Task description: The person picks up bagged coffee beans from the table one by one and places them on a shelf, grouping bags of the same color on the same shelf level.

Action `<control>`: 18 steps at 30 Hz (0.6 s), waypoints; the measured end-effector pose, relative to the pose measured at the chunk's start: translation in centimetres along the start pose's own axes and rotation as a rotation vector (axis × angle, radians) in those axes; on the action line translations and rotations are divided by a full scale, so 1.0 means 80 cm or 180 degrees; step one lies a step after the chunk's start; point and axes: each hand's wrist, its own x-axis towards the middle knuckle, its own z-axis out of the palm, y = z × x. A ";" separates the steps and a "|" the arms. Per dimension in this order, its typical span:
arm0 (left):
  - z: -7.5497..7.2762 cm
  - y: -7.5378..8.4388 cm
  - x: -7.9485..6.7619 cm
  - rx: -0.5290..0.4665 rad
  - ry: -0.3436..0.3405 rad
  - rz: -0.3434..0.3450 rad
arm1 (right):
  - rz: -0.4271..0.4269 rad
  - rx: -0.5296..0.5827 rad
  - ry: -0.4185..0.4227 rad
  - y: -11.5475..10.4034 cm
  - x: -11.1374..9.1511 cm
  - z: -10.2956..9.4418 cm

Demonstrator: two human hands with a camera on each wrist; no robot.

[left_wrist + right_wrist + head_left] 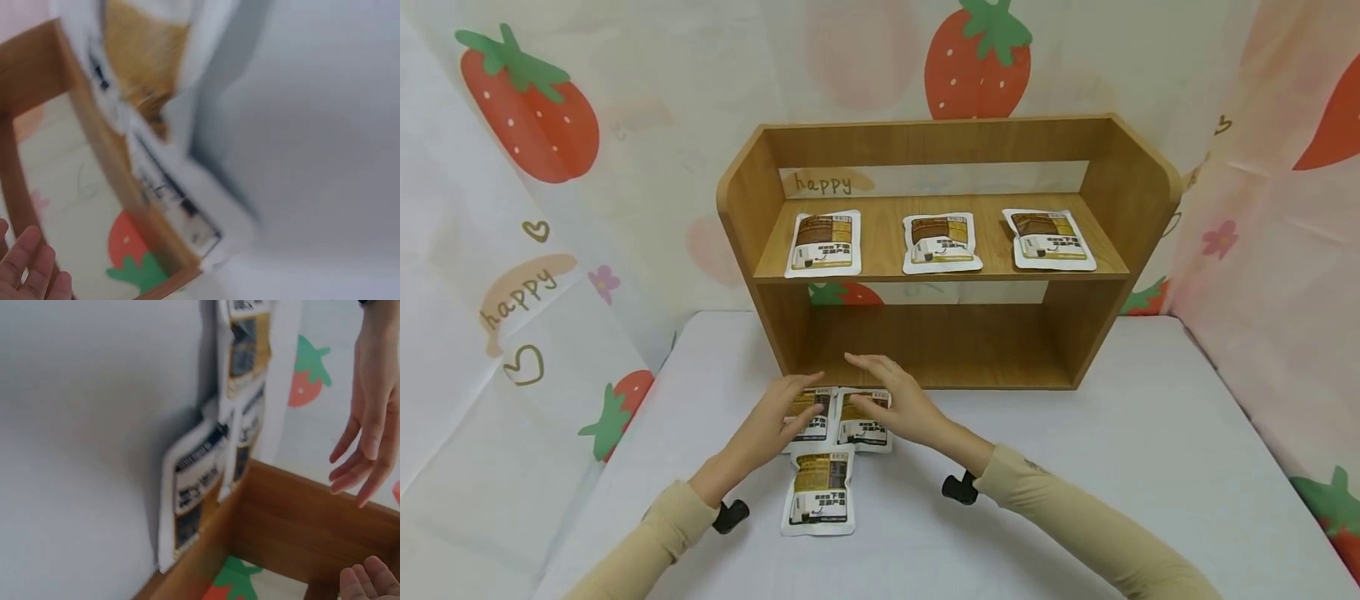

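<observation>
Three white pouches with brown and gold labels lie on the table before the shelf: a left pouch, a right pouch beside it and a front pouch nearer to me. Over the left pouch is my left hand, its fingers loosely extended. My right hand reaches across the right pouch, fingers spread, palm facing the other hand. Neither hand grips anything. In the right wrist view the left hand hangs apart from the pouches, and only the fingertips of the right one show.
A two-tier wooden shelf stands at the back of the table. Its upper board carries a left pouch, a middle pouch and a right pouch. Strawberry-printed cloth hangs behind and at the sides.
</observation>
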 end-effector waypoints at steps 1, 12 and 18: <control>0.002 0.000 -0.004 0.0022 -0.0083 -0.0042 | 0.0027 0.0005 -0.0035 0.001 -0.003 0.002; 0.012 -0.005 -0.035 0.0125 -0.0529 -0.0267 | 0.0294 0.0166 -0.0371 0.004 -0.029 0.021; 0.011 -0.008 -0.043 0.0197 -0.0630 -0.0315 | 0.0363 0.0302 -0.0509 0.006 -0.042 0.031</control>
